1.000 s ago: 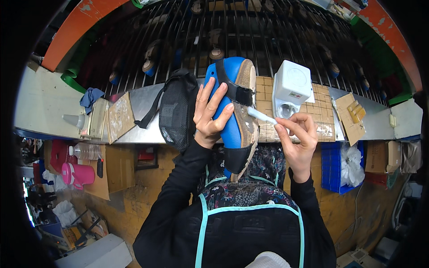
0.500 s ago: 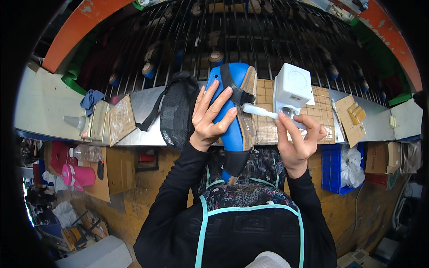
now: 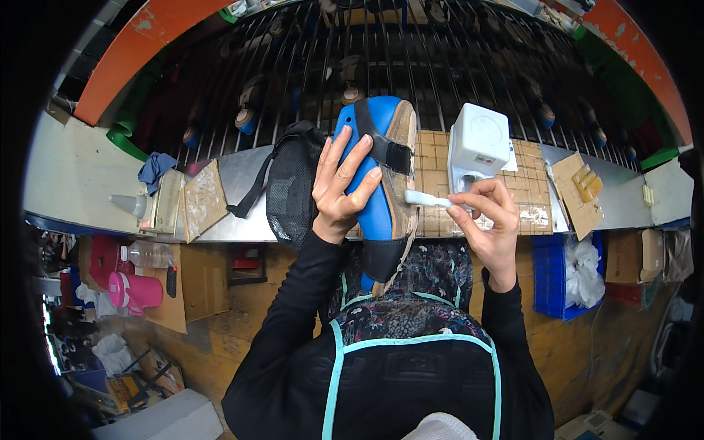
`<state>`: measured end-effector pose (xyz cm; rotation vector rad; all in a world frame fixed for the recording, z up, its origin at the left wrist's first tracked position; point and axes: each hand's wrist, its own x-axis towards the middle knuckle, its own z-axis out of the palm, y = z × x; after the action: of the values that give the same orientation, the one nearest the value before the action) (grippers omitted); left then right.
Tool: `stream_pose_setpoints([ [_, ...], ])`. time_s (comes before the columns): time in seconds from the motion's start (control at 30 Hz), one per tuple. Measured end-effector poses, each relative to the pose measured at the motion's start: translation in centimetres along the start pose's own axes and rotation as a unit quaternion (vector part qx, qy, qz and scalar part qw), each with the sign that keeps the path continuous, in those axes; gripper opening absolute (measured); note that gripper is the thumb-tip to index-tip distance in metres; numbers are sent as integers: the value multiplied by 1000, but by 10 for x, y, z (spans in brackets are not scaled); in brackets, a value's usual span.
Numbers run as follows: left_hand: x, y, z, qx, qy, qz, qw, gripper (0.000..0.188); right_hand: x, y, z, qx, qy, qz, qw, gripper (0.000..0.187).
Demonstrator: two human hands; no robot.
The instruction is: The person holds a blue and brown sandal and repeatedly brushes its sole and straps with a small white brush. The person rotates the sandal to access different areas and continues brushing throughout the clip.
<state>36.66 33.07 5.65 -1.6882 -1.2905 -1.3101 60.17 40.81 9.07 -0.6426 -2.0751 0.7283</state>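
My left hand (image 3: 341, 183) is wrapped round a shoe upper on a blue last (image 3: 378, 198), its toe end pointing away from me. Black straps cross the last, and its brownish underside faces right. Between the thumb and fingers of my right hand (image 3: 488, 227) is a small brush (image 3: 429, 199) with a whitish head, which is at the edge of that underside. Just beyond my right hand stands a white plastic container (image 3: 480, 139) with a square body. To the left of the last lies a black mesh shoe upper (image 3: 293, 191) with a strap.
Taped cardboard (image 3: 532, 198) covers the bench by the container. Behind it run metal rollers (image 3: 308, 95) carrying several lasts. A blue crate (image 3: 546, 282) with white plastic bags hangs low at right; a pink jug (image 3: 136, 291) stands at lower left.
My right hand has brought the brush down along the shoe's edge, toward me. The last has turned slightly in my left hand, showing more of its underside.
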Motion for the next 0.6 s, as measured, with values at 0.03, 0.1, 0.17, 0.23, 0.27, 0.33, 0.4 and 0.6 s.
stream_pose_setpoints([
  [0.03,0,0,1,3,4,-2,1000,29,-2,0,0,10,1,9,1000,18],
  [0.1,1,1,4,5,14,-7,1000,28,-8,-1,2,41,18,30,999,18],
  [0.17,1,3,6,5,27,-12,1000,29,-14,-2,6,62,35,46,996,18],
  [0.23,2,3,9,4,38,-16,999,30,-20,-5,11,73,55,57,994,18],
  [0.27,1,3,11,4,43,-19,999,31,-23,-6,13,88,61,70,992,18],
  [0.33,0,3,14,2,53,-25,998,31,-30,-8,16,113,74,98,986,19],
  [0.4,-2,2,17,1,66,-32,997,31,-34,-8,17,98,75,65,990,17],
  [0.6,-5,0,27,27,99,-38,994,35,-36,-5,19,90,99,-4,991,17],
])
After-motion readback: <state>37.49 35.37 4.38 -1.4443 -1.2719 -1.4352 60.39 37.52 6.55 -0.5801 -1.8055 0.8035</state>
